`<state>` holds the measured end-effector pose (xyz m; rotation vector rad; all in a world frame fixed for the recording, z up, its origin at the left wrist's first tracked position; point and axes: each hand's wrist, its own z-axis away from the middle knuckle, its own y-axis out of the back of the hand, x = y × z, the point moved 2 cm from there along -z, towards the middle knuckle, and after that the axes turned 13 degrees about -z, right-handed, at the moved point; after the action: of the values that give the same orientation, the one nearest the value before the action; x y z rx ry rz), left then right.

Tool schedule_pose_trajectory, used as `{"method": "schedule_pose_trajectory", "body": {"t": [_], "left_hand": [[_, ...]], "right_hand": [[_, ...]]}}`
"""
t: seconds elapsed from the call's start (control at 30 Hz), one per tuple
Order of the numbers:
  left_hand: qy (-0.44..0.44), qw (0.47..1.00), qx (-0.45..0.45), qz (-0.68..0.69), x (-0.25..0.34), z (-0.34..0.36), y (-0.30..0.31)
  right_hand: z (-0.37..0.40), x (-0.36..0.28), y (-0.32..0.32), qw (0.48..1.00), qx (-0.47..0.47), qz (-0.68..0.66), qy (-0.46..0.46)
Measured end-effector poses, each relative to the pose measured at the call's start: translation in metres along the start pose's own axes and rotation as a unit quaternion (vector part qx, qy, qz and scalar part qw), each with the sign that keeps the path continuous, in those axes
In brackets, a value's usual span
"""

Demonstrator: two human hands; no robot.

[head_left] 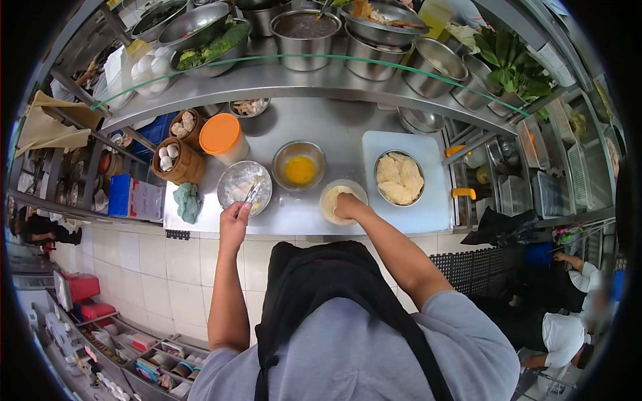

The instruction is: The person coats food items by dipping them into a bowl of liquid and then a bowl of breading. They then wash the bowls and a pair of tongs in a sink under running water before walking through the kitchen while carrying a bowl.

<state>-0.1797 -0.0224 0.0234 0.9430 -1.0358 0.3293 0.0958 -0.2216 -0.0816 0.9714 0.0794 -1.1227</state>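
My left hand (233,224) is closed around the handle of metal tongs (252,192). Their tips reach into a steel bowl (227,175) dusted with white flour-like powder. My right hand (346,206) dips into a round tub (362,189) of pale breadcrumbs; its fingers are hidden there. Between and beyond my hands, a steel bowl (279,160) holds beaten yellow egg (299,170). To the right, crumb-coated pieces (399,178) fill a metal bowl on a white cutting board (374,142).
At left stand an orange-lidded tub (221,134), bamboo steamers (179,167) and a green cloth (188,202). A steel shelf (301,83) loaded with pots and bowls overhangs the counter's back. People in white shirts (565,337) are at the far right.
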Motion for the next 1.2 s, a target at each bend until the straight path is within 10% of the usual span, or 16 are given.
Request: {"method": "schedule_pose_trajectory", "body": {"t": [0.53,0.7,1.2], "left_hand": [[0.016,1.0,0.003,0.021,-0.011,0.004,0.003],[0.003,1.0,0.019,-0.001,-0.025,0.002,0.009],[0.017,0.998,0.052,-0.042,-0.035,-0.008,0.015]], "right_hand": [[0.021,-0.015,-0.002,0.971,0.231,0.06,0.029],[0.01,-0.007,0.038,0.995,0.073,-0.04,0.061],[0.038,-0.027,0.009,0.994,0.099,0.016,0.051]]}}
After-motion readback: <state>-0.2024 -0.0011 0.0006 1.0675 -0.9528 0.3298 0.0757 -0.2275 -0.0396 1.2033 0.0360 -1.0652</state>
